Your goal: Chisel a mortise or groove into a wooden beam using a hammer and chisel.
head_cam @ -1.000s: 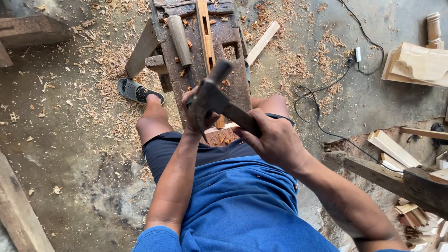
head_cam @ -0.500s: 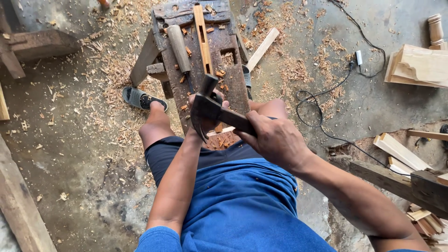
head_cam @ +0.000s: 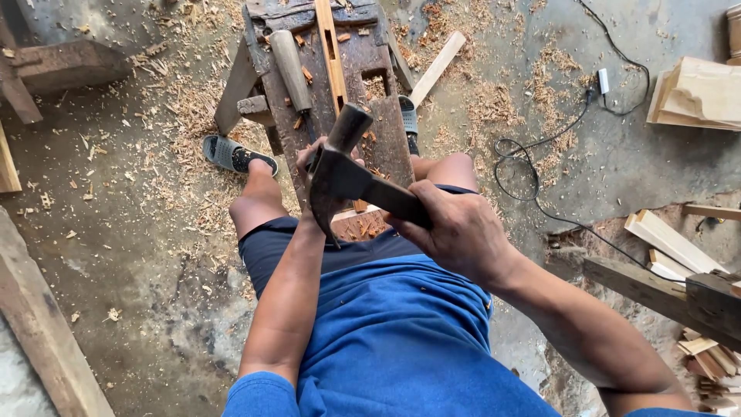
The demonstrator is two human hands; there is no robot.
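While the right hand [head_cam: 461, 230] is clamped round the handle of the hatchet [head_cam: 347, 174], near its far end, the head sits raised above the near end of the bench [head_cam: 390, 131], with the blade turned down and the blunt poll tipped up and away; a grip close to the head suits short, controlled strokes. Behind that head the left hand [head_cam: 316, 166] is mostly hidden, so its grip cannot be judged; it appears to steady something at the bench's near edge, where a reddish workpiece [head_cam: 359, 224] shows between the knees. Straddling the bench puts body weight over the work. Farther along the bench top lie a mallet [head_cam: 291, 68] and a pale slat [head_cam: 333, 52], within arm's reach. Shavings [head_cam: 193, 108] cover the floor on both sides. To the right, a black cable [head_cam: 540, 147] loops toward stacked offcuts [head_cam: 671, 243].
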